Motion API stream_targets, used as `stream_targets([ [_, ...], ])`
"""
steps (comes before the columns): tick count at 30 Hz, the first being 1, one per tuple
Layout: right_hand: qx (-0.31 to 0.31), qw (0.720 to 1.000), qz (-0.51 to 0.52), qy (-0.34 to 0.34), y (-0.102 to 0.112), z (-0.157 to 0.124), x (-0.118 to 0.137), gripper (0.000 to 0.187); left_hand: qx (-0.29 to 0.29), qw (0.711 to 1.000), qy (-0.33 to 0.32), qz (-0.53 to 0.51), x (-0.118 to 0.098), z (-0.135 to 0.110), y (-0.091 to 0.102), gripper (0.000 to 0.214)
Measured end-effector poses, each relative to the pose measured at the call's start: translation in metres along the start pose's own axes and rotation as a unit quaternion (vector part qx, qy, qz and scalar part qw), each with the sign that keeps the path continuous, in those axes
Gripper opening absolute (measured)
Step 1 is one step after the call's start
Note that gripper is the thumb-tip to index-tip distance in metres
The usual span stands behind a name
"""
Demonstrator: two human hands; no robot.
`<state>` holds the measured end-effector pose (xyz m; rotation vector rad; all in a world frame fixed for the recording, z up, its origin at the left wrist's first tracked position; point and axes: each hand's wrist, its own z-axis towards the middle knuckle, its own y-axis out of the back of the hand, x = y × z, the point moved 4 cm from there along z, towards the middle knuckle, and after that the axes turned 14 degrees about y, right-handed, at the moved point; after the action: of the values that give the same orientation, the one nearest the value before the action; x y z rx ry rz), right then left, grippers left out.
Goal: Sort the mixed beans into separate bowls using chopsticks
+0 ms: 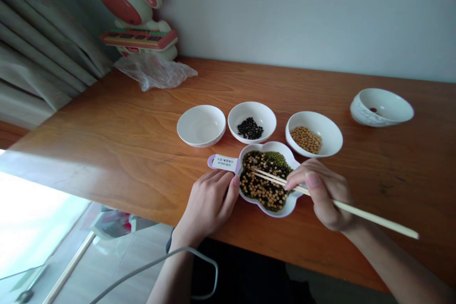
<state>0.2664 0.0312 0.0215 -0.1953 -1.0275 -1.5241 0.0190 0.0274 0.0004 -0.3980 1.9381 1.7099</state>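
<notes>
My right hand (326, 192) is closed on a pair of wooden chopsticks (370, 217), whose tips reach into a white flower-shaped dish (290, 205) full of mixed black, yellow and green beans (265, 185). My left hand (210, 199) rests curled on the table, its fingertips touching the dish's left rim. Behind the dish stand three small white bowls: an empty one (201, 125), one with black beans (251, 121), and one with yellow beans (314, 134).
A white tag with print (223, 162) lies left of the dish. Another white bowl (381, 107) sits at the far right. A crumpled plastic bag (155, 72) and a toy figure (131, 7) stand at the back left. The wooden table's edge (117, 204) runs just before me.
</notes>
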Motion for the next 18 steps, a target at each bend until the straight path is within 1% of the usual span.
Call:
stream_targets([
  [6,0.003,1.000,0.004,-0.001,0.0005,-0.0025,-0.0009,0.033,0.002,1.000,0.001,0.000,-0.0007,0.0003,0.0009,0.036],
  [9,0.016,1.000,0.003,0.008,0.0004,-0.0020,-0.0001,0.030,0.003,1.000,0.002,-0.004,-0.0003,0.0003,0.0006,0.036],
  [14,0.043,0.998,-0.018,0.048,-0.0009,-0.0001,0.0026,0.030,0.009,1.000,0.001,-0.005,0.0000,0.0004,-0.0006,0.035],
  [18,0.038,0.994,-0.028,0.097,-0.0009,-0.0004,0.0033,0.031,0.017,1.000,0.000,-0.006,-0.0004,0.0004,-0.0009,0.036],
])
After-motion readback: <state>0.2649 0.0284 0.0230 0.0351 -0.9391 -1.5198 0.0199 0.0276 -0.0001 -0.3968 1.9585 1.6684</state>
